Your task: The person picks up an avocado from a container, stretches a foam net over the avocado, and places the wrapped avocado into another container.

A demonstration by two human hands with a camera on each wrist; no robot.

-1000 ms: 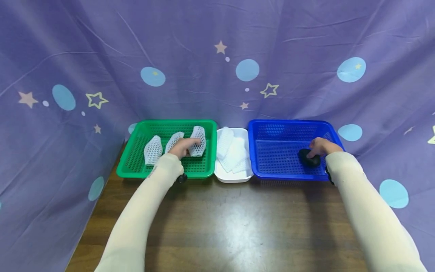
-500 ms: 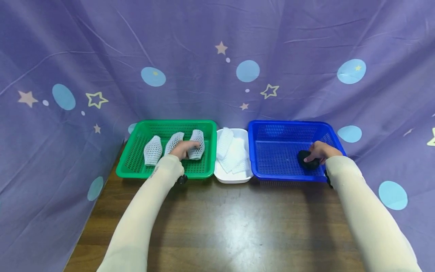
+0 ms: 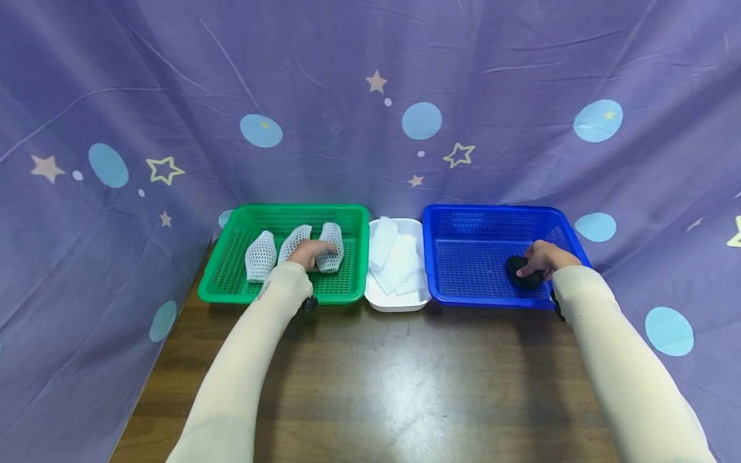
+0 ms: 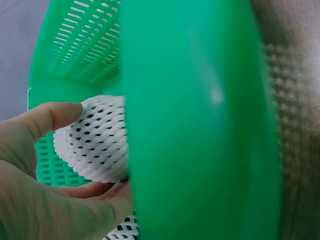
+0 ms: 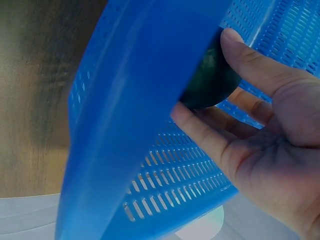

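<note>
In the green basket (image 3: 347, 299), my left hand (image 3: 311, 252) grips a dark fruit in a white foam net (image 3: 331, 247), the rightmost of three. The left wrist view shows the thumb on one side of the foam net (image 4: 100, 140) and the fingers on the other; the basket wall hides part of it. Left of the hand lie two more netted fruits, one (image 3: 296, 240) partly behind it and one (image 3: 261, 256) farther left. In the blue basket (image 3: 492, 301), my right hand (image 3: 547, 256) holds a dark green, smooth avocado (image 3: 521, 273) between thumb and fingers.
Between the baskets stands a white tray (image 3: 399, 304) with several loose white foam nets (image 3: 396, 257). All three containers sit on a brown wooden table (image 3: 405, 379). A purple curtain (image 3: 324, 96) hangs close behind them.
My left hand has lowered the rightmost netted fruit and shifted it a little left in the green basket. My right hand and the avocado have moved slightly left.
</note>
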